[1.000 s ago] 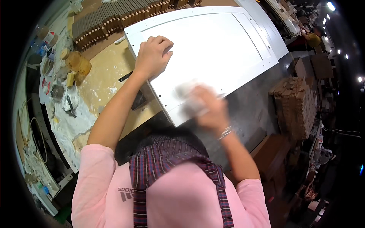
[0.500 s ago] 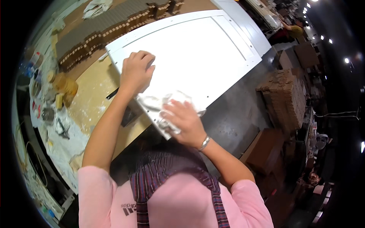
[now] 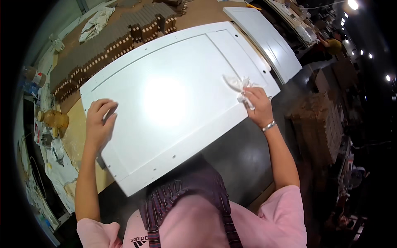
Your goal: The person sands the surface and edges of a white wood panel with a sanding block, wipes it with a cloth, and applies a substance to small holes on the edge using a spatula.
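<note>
Apparently at the wiping step: pinching bunched white cloth (image 3: pixel 236 84) between fingers of right hand (image 3: pixel 259 108), near right corner of white panel (image 3: pixel 182 132), lying partly over workbench (image 3: pixel 77 133). Resting left hand (image 3: pixel 99 120) at left edge, fingers loosely curled, thumb apart, holding nothing visible. For next stroke, flatten cloth; steady panel.

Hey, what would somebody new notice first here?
The big white panel across the middle, shining brightly, comes first. Then comes the right hand, holding a white cloth near the panel's right end, and the left hand at its left edge. A row of brown pieces lies beyond, upper left.
</note>
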